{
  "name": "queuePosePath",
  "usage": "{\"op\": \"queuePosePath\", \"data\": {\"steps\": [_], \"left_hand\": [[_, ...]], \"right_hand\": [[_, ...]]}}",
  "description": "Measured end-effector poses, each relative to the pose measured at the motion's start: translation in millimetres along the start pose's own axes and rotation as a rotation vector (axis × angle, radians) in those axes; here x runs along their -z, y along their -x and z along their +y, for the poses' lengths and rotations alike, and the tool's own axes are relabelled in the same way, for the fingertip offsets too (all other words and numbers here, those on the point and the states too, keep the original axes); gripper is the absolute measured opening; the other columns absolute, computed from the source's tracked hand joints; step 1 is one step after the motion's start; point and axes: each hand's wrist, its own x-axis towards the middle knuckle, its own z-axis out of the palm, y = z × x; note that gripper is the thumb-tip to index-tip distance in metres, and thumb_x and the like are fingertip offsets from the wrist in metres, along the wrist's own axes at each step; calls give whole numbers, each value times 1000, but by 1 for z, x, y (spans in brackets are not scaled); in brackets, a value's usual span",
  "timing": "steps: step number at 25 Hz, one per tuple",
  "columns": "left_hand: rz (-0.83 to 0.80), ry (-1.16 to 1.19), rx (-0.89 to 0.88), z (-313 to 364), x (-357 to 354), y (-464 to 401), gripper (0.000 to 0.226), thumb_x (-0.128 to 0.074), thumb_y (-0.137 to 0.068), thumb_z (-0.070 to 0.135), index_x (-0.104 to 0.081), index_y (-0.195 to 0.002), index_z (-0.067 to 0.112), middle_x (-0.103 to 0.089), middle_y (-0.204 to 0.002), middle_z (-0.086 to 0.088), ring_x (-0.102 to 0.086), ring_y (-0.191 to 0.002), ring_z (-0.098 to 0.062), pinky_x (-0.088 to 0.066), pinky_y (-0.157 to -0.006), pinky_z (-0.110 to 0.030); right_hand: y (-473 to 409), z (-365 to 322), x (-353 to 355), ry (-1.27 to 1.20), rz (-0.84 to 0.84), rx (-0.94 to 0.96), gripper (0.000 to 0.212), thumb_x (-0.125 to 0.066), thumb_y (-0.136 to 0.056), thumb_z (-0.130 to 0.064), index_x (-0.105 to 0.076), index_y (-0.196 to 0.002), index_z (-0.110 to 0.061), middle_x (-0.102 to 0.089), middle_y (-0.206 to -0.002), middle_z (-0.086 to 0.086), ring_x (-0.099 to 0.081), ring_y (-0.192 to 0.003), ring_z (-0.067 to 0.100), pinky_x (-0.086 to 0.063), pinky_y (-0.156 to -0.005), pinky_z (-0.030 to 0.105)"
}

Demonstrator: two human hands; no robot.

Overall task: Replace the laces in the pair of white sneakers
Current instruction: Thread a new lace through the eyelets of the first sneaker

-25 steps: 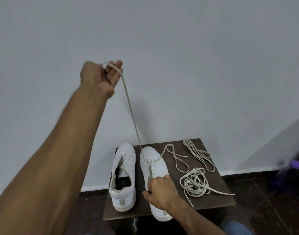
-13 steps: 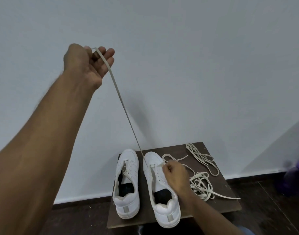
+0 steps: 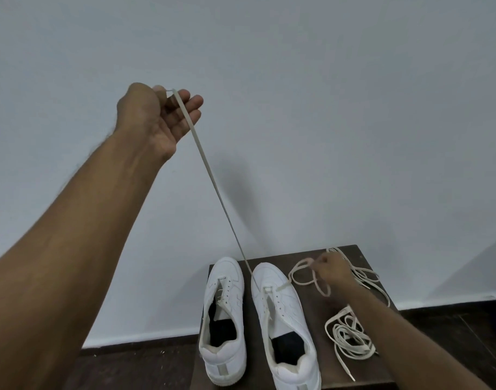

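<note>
Item 1. Left hand (image 3: 157,119): raised high at the left, fingers curled round one end of a cream lace (image 3: 213,178), which runs taut down to the front eyelets of the right sneaker (image 3: 283,319).

Item 2. Right hand (image 3: 332,270): low at the far side of the worktop (image 3: 255,347), fingers pinching the other run of the same lace, which lies in a slack loop just right of that sneaker's toe.

Item 3. Left sneaker (image 3: 224,319): beside its partner, heel nearest; a little lacing shows at its tongue, extent unclear.

Item 4. Loose laces: one bundle (image 3: 351,342) at the near right, another strand (image 3: 365,277) at the far right, partly behind the right hand.

Risk, as judged: the sneaker stands unheld, so the taut upward pull may tip or drag it towards the left. An uneven pull could leave the two ends unequal, or draw the short end out of the eyelet. The slack loop may snag the far strand.
</note>
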Motion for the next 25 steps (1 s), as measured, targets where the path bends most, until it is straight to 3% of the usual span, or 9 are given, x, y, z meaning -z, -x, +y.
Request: {"op": "queuePosePath", "data": {"steps": [2,4,7,10,14,17,25], "left_hand": [[-3,3,6,0,1,1,33,-30,-97,3,-50,-122,7,-68,-85,-9,-75,-74,-23,-61,-64,-33],[-11,-9,8,1,2,3,30,-31,-97,4,-50,-119,8,-68,-86,-8,-75,-73,-22,-61,-62,-32],[-21,-56,14,3,-2,9,22,-32,-97,5,-52,-105,9,-68,-91,-8,-75,-74,-22,-61,-64,-32],[-18,-115,8,4,-5,19,22,-33,-97,4,-52,-91,11,-66,-91,-9,-72,-78,-24,-61,-70,-36],[-11,-189,-5,7,-3,25,20,-34,-97,4,-52,-92,11,-66,-88,-9,-70,-76,-24,-60,-77,-38],[-42,-273,-24,13,-6,30,20,-36,-96,4,-54,-102,9,-69,-84,-8,-70,-72,-22,-58,-79,-38],[-128,-625,-178,23,-26,45,17,-43,-96,6,-57,-87,12,-65,-90,-7,-64,-83,-19,-56,-74,-34]], "right_hand": [[1,-41,38,-372,13,59,29,-70,-88,-15,-56,-64,-7,-61,-60,9,-56,-46,10,-47,-50,22],[10,-93,79,-486,-29,165,21,-69,-87,-12,-60,-71,-3,-62,-62,13,-57,-45,11,-45,-47,22],[30,-163,130,-493,-104,278,7,-67,-88,-10,-67,-86,-3,-63,-64,8,-61,-55,14,-55,-60,30],[57,-219,157,-543,-151,346,5,-64,-89,-8,-68,-90,-5,-61,-63,6,-62,-58,18,-59,-70,34],[90,-266,173,-558,-204,422,10,-60,-92,-7,-70,-93,-7,-67,-70,5,-66,-61,19,-59,-75,37],[115,-294,186,-575,-207,505,11,-61,-90,-3,-70,-95,-6,-71,-80,9,-66,-60,18,-60,-76,37],[157,-339,207,-656,-161,661,18,-62,-86,6,-70,-100,-1,-73,-92,14,-69,-69,19,-59,-65,31]]}}
